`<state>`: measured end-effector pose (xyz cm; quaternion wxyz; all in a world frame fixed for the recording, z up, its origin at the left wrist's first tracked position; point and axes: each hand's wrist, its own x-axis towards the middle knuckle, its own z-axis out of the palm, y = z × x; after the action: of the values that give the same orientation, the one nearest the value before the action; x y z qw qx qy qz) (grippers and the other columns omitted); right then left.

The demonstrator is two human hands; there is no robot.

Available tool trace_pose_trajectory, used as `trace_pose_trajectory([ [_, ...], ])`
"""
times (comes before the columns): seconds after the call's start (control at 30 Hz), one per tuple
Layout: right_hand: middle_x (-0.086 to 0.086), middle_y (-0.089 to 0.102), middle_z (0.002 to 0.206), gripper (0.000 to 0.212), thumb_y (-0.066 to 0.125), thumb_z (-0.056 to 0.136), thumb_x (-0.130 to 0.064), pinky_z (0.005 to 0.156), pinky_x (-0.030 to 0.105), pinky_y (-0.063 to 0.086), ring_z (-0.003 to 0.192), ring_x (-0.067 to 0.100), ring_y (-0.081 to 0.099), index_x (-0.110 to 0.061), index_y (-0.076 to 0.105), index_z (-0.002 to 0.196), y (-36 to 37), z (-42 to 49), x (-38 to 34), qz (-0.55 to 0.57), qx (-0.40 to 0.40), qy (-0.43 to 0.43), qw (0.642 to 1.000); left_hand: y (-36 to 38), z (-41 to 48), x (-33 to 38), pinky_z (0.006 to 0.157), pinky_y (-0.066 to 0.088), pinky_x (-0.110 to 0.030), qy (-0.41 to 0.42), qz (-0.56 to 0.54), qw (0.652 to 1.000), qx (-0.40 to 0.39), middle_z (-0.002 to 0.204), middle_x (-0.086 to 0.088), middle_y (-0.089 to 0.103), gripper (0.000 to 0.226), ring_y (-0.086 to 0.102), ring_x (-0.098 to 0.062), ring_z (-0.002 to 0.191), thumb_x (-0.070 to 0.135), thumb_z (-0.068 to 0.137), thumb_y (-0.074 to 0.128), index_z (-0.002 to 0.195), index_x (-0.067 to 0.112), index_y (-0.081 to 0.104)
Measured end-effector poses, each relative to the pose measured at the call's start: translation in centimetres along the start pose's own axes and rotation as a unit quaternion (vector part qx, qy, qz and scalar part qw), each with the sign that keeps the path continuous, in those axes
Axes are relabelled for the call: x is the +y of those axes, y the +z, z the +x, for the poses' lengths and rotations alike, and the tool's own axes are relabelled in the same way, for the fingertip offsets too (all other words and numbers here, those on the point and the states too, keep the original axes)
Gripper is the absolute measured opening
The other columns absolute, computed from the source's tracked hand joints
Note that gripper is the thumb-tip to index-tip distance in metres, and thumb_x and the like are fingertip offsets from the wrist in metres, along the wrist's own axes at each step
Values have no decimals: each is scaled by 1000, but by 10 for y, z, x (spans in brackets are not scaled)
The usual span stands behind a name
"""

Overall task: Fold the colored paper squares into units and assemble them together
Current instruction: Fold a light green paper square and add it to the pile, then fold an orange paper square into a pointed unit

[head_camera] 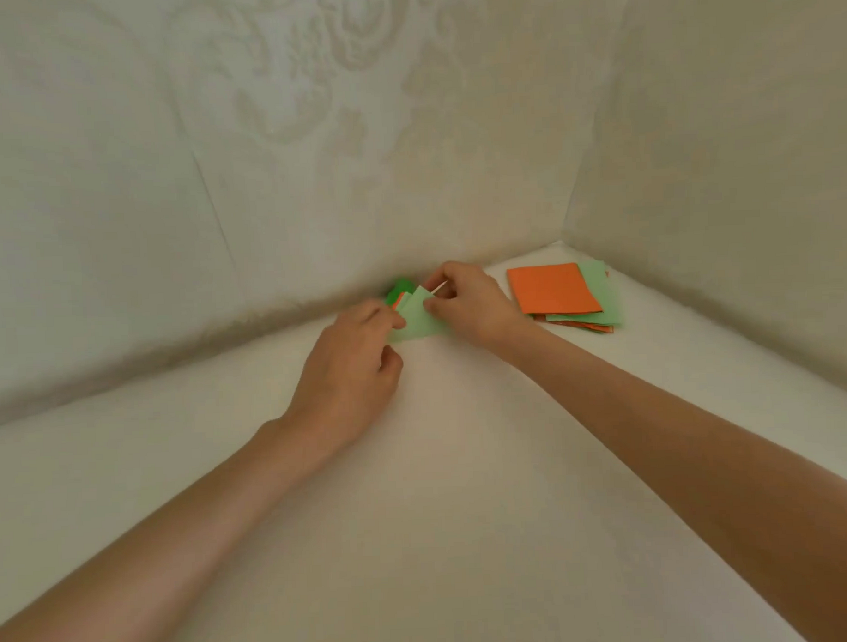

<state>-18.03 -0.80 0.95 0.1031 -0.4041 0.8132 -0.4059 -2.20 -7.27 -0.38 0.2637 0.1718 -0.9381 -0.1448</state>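
Green folded paper (419,322) is pinched by the left hand (349,376) at one edge, the right hand (471,302) at the other; orange-topped paper stack (555,288) lies beside the right hand

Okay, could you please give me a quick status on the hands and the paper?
Left hand and right hand both pinch the light green paper. Spare stack at right. Nothing blocking.
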Motion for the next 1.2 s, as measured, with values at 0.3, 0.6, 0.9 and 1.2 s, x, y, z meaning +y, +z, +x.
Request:
trace_pose_trajectory([
  [0.3, 12, 59, 114, 50, 45, 75, 8, 81, 38, 41, 100, 34, 51, -10, 63, 118, -6, -11, 18, -281, -5, -252, 926, 12, 7, -9, 69, 56, -37, 40, 84, 994, -65, 96, -12, 71, 47, 67, -30, 79, 24, 77, 33, 90, 1, 72],
  [0.6, 5, 38, 147, 65, 34, 82, 16, 107, 16, 20, 133, 22, 34, -11, 41, 141, -24, -28, 31, -206, -164, -172, 949, 10, 11, -6, 83, 45, -34, 34, 134, 986, -91, 109, -6, 69, 59, 64, -26, 94, 31, 77, 19, 95, 6, 70],
  [0.9, 10, 58, 90, 23, 41, 98, -26, 63, 32, 30, 91, 33, 55, -10, 53, 85, -85, -49, 65, -353, 12, -11, 936, 18, 23, -6, 103, 34, -36, -10, 119, 989, -86, 132, -6, 56, 43, 49, -24, 120, 19, 88, 32, 113, 5, 64],
  [1.2, 9, 59, 72, 18, 43, 93, -12, 59, 37, 36, 66, 28, 52, -4, 58, 88, -104, -89, 14, -141, 239, -42, 960, -13, 8, 29, 99, 35, -36, 24, 19, 998, 53, 132, -13, 51, 41, 49, -34, 114, 15, 86, 51, 125, 3, 56],
])
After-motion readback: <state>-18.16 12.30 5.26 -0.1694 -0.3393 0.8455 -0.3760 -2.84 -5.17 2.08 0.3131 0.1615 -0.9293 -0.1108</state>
